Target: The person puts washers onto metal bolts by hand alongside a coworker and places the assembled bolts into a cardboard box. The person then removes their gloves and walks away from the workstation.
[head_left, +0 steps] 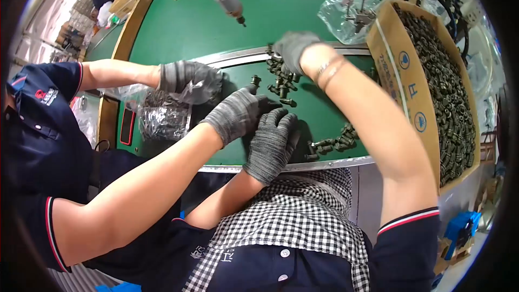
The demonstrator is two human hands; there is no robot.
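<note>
My left hand [272, 146], in a grey knit glove, lies on the green table near its front edge. The fingers are stretched forward and slightly apart, with nothing visible in them. Their tips are close to a co-worker's gloved hand [236, 114]; whether they touch is unclear. My right hand [295, 50], also gloved, reaches over the far end of a row of dark metal bolts [282, 84]. It is smeared by motion and its fingers are mostly hidden. One bolt [255, 80] stands upright beyond the co-worker's hand. More bolts [341, 139] lie by the front edge.
A carton [400, 70] full of bolts stands at the right. An electric screwdriver [227, 0] hangs above the table. At the left, the co-worker's other gloved hand [192, 81] is at a clear plastic bag [165, 119] beside a red-edged phone [127, 126].
</note>
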